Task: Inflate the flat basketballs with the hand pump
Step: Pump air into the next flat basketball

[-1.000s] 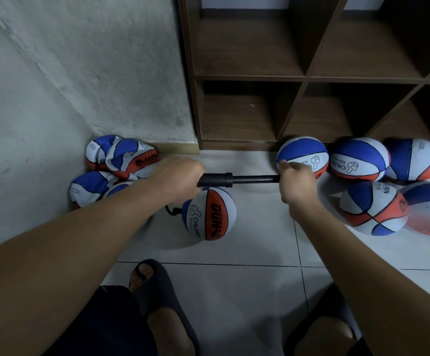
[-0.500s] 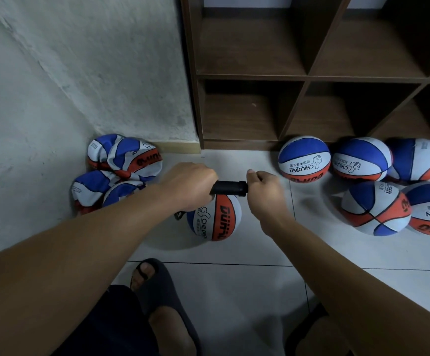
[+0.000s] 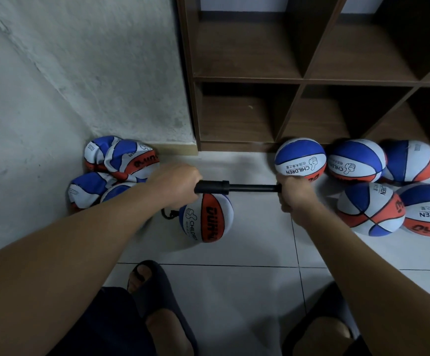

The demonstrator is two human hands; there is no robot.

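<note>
Now the left hand [image 3: 176,185] grips the hand pump [image 3: 212,187] barrel just above the basketball [image 3: 206,217] on the floor; right hand [image 3: 295,192] fisted round the handle, rod pulled out. Flat balls [image 3: 117,167] heaped left of that ball, inflated balls [image 3: 358,176] to its right, by the shelf [image 3: 298,80].

Flat balls [image 3: 117,170] left (by wall [image 3: 80,73]), 5 inflated balls [image 3: 358,161] right before shelf [image 3: 298,80].
</note>
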